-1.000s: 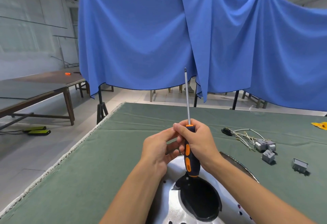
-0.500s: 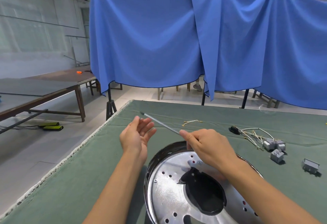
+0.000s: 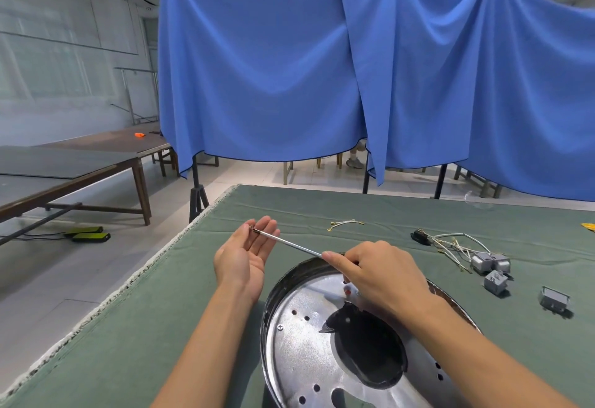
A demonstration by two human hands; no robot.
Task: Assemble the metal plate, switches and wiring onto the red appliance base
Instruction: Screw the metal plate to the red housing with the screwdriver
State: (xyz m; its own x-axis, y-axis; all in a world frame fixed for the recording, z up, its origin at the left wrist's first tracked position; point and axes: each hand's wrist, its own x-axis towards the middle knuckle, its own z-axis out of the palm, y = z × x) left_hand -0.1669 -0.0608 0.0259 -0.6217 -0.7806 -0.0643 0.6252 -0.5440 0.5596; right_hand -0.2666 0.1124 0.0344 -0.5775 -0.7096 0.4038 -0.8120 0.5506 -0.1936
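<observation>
view: head, single wide-angle | position: worn at head height, above the near edge of the green counter (image 3: 180, 327) | facing: forward and down, toward 12 o'clock | range: forearms close at the bottom edge, blue curtain (image 3: 273, 63) far | shared views: none, one camera only
</observation>
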